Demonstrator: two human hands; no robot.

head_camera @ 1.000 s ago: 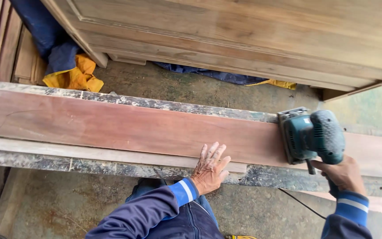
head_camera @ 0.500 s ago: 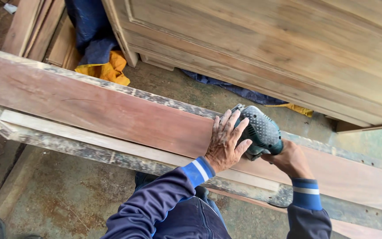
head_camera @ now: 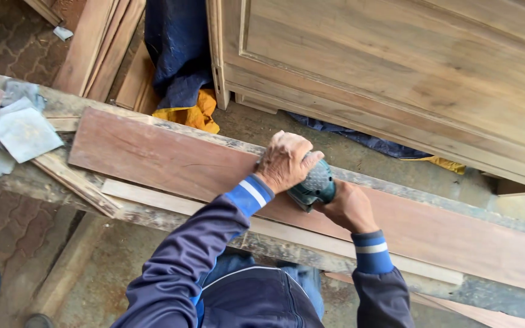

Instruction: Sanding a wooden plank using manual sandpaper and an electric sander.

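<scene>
The biggest thing before you is the pale wooden cabinet point(head_camera: 396, 67) lying on its side beyond the bench, smooth panels framed by raised mouldings. Nearer, the long reddish board point(head_camera: 171, 161) lies flat along the rough, paint-flecked bench point(head_camera: 25, 179), a thin pale strip point(head_camera: 171, 203) of wood just beside its near edge. You are in the middle of sanding that board: the teal sander point(head_camera: 317, 185) sits on its face about midway along, both hands wrapped on it. Your left hand point(head_camera: 285, 159) is cupped down over the top of the tool, fingers curled; your right hand point(head_camera: 347, 208) is closed around the rear grip, though the hands hide most of the body, so I cannot tell how flat the pad sits. As I judge it, the next pass calls for even pressure and a steady run along the grain. At the bench's left end lie grey, matte sheets of sandpaper point(head_camera: 22, 130), loosely piled and slightly curled.
</scene>
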